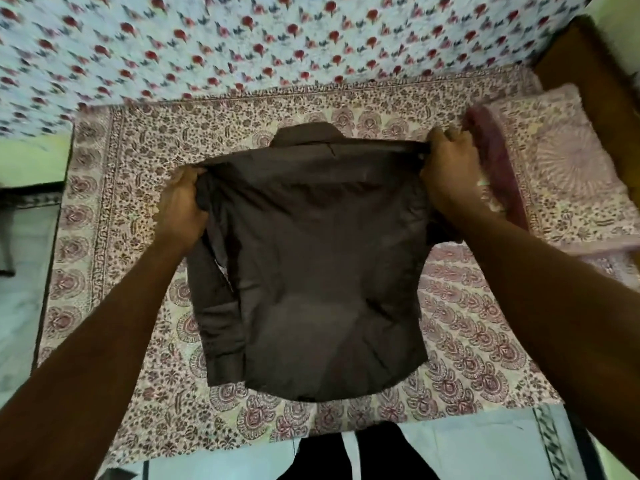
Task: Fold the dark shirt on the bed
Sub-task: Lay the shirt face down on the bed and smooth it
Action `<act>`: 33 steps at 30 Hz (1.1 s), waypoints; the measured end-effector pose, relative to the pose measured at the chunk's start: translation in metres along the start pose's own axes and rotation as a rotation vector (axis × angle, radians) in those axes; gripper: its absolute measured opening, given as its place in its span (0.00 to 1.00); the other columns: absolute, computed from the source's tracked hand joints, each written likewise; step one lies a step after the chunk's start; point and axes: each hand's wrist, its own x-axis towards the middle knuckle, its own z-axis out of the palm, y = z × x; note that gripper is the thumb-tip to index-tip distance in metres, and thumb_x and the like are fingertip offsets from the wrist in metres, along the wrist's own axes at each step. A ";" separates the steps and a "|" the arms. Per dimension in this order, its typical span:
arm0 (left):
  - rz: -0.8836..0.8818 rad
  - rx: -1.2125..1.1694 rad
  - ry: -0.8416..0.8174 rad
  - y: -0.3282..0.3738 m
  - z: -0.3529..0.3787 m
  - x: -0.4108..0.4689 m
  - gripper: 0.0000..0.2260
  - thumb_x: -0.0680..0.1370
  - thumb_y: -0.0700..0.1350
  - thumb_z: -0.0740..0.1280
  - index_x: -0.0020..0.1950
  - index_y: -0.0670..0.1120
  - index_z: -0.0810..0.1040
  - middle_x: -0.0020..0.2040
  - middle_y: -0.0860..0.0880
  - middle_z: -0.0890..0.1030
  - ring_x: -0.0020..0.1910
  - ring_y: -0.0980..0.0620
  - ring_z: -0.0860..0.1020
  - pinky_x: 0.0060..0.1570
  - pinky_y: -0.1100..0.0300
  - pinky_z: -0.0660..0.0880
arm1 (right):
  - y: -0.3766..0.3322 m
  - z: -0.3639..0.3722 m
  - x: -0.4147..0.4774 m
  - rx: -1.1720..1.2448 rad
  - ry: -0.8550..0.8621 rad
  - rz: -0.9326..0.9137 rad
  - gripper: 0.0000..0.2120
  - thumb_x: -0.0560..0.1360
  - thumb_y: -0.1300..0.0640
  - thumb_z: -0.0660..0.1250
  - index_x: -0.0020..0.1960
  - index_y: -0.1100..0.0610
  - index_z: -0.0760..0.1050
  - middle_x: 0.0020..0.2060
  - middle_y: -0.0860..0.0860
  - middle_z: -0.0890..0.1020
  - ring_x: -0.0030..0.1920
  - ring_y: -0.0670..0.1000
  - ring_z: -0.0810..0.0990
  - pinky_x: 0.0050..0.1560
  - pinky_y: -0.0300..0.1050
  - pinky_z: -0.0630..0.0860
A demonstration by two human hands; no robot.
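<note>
Both hands, L (180,206) & R (446,164), closed on dark shirt (311,265) shoulders btwn them; I expect sleeve slippage if grip loosens.

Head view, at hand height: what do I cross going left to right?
Patterned maroon-and-cream bedsheet → left hand → dark brown shirt → right hand → matching patterned pillow → brown wooden bed frame.

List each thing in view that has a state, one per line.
dark shirt: back up, collar away from the person, left sleeve folded in along its side.
left hand: shut on the shirt's left shoulder.
right hand: shut on the shirt's right shoulder.
pillow: lying flat, right of the shirt.
</note>
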 end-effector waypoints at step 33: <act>-0.396 0.184 -0.451 -0.131 0.340 0.123 0.33 0.70 0.56 0.64 0.75 0.48 0.69 0.76 0.47 0.70 0.72 0.38 0.70 0.70 0.36 0.64 | 0.017 0.415 0.134 -0.010 -0.430 -0.035 0.34 0.68 0.51 0.75 0.72 0.53 0.70 0.69 0.60 0.69 0.70 0.64 0.66 0.65 0.65 0.63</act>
